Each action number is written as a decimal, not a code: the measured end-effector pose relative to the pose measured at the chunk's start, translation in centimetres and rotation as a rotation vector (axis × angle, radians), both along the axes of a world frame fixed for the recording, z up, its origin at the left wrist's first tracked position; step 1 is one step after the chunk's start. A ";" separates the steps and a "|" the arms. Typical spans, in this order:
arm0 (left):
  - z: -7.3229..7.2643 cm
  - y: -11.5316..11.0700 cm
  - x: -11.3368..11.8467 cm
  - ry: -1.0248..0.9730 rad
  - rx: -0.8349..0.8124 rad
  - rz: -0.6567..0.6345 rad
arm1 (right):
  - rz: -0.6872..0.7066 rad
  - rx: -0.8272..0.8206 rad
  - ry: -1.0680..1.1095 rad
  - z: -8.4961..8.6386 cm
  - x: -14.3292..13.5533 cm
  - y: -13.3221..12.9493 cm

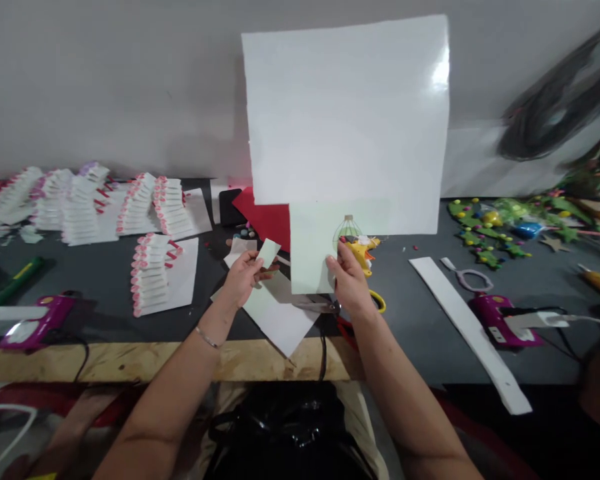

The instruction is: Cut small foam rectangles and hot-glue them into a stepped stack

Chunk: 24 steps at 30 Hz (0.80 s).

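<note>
My right hand (353, 280) pinches the lower edge of a large white sheet of card (350, 120), held up. The card's lower part is pale green, with a line drawing, and its lower left corner is cut away. My left hand (243, 277) holds a small pale green paper piece (269, 253) between thumb and fingers. Scissors (325, 307) lie under my right hand, partly hidden, with a yellow handle showing. A white sheet (283, 320) rests on the table below my left hand.
Several fringed paper pieces (150, 273) lie at left, near a green tube (17, 280). A red sheet (270, 223) is behind my hands. At right are a white strip (470, 333), a purple glue gun (505, 320) and green star decorations (487, 233). Another purple device (40, 320) is at left.
</note>
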<state>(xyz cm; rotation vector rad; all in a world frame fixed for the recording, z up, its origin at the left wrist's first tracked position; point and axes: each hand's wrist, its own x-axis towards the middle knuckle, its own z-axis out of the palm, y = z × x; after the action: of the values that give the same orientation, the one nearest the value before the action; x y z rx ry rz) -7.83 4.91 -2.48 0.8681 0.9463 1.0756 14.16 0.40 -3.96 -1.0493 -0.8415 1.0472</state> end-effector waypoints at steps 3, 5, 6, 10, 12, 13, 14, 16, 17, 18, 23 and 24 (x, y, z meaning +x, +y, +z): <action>0.0 0.0 0.1 0.045 0.028 0.041 | -0.002 -0.026 -0.006 -0.1 0.1 -0.1; 0.1 0.0 0.1 0.076 0.043 0.058 | -0.015 -0.011 -0.015 -0.1 0.1 0.0; 0.2 -0.1 0.2 0.086 0.043 0.052 | -0.030 0.000 -0.024 -0.2 0.1 0.0; 0.5 -0.5 0.4 0.101 0.004 -0.020 | -0.108 -0.017 -0.114 -0.4 0.2 -0.1; 0.6 -0.8 0.6 0.121 -0.015 -0.065 | -0.108 -0.034 -0.156 -0.5 0.3 -0.2; 0.7 -1.0 0.7 0.139 -0.013 -0.081 | -0.097 -0.032 -0.162 -0.5 0.3 -0.2; 0.6 -1.1 0.8 0.163 -0.001 -0.095 | -0.085 -0.022 -0.160 -0.6 0.4 -0.2; 0.5 -1.3 1.0 0.229 0.045 -0.134 | -0.066 0.003 -0.161 -0.7 0.5 -0.1; 0.4 -1.5 1.1 0.260 0.072 -0.156 | -0.061 0.011 -0.168 -0.8 0.5 -0.1; 0.3 -1.6 1.3 0.284 0.095 -0.172 | -0.059 0.014 -0.179 -0.9 0.5 -0.1; -0.4 -2.0 1.8 0.361 0.169 -0.215 | -0.054 -0.017 -0.220 -1.1 0.1 -0.2; -0.5 -2.1 1.8 0.383 0.188 -0.215 | -0.057 -0.028 -0.226 -1.0 -0.1 -0.3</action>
<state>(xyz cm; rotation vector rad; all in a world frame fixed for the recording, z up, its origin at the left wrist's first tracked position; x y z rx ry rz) -5.98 2.85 -2.95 1.3338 1.0477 0.8353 14.08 0.15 -5.00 -1.2247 -0.9751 0.9057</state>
